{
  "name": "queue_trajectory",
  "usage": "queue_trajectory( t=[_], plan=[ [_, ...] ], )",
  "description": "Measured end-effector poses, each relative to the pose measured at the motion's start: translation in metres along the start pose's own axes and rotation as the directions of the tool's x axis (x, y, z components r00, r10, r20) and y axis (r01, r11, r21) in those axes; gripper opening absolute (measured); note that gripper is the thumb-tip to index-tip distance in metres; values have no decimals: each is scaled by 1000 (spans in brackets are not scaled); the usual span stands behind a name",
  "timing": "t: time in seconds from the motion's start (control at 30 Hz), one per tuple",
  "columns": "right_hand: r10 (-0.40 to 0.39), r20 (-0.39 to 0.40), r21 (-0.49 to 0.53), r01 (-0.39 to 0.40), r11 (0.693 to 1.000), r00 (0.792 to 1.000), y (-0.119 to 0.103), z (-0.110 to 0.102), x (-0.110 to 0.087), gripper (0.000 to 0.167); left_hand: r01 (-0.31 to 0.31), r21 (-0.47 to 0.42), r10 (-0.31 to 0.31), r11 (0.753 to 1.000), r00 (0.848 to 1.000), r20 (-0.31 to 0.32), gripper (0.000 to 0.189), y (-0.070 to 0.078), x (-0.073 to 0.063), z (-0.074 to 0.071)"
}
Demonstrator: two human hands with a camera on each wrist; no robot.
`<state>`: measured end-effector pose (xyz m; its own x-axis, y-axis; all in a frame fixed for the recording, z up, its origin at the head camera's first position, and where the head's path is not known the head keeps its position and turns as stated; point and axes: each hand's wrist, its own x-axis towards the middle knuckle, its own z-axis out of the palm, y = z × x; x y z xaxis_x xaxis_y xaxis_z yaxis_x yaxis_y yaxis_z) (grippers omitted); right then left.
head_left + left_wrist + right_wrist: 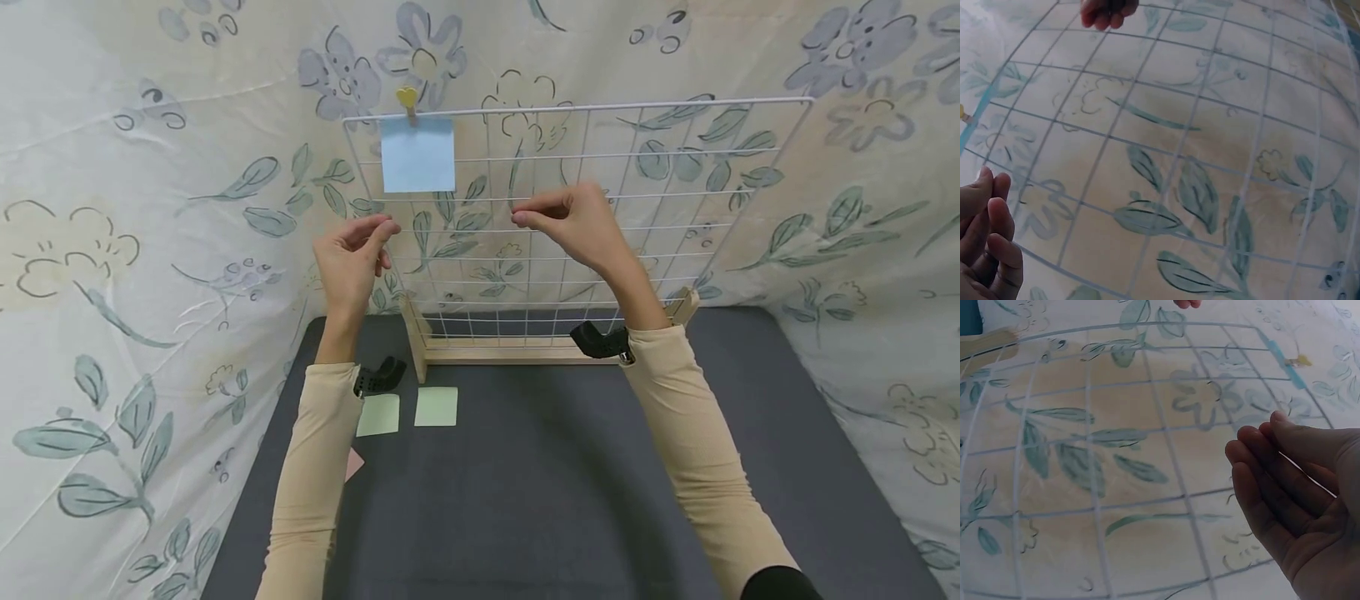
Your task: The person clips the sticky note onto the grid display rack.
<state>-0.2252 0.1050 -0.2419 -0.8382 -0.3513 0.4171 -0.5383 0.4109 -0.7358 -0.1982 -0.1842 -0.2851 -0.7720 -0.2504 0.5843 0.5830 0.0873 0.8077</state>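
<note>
A blue sticky note (417,156) hangs at the upper left of a white wire grid (555,200), under a small clothespin (408,104) with a yellow heart. My left hand (352,258) is raised just below and left of the note, fingers loosely bent and thumb near the index finger. Nothing shows in it in the left wrist view. My right hand (581,221) hovers before the middle of the grid, its thumb and fingertips drawn close together. The right wrist view shows the fingers (1266,469) loosely curved with nothing between them.
The grid stands in a wooden base (517,356) at the back of a dark grey table (525,492). Two green sticky notes (436,407) lie in front of its left foot. A pink note (354,463) is partly hidden by the left sleeve. Floral cloth (187,350) hangs behind.
</note>
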Motion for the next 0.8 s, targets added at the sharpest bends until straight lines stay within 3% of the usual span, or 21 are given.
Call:
queue_trajectory(
  t=[0.4,0.63,0.8],
  plan=[
    [88,10,-12,-88,996,996,51,2,-31,23,131,74,-132,989,991,12,19,-35,-36,-5],
    [126,18,-26,-126,992,992,75,5,-49,25,234,115,-239,965,971,32,18,-31,-59,-2],
    [144,28,-39,-143,989,989,93,4,-65,24,298,179,-311,938,949,47,18,-45,-75,-4]
  ],
)
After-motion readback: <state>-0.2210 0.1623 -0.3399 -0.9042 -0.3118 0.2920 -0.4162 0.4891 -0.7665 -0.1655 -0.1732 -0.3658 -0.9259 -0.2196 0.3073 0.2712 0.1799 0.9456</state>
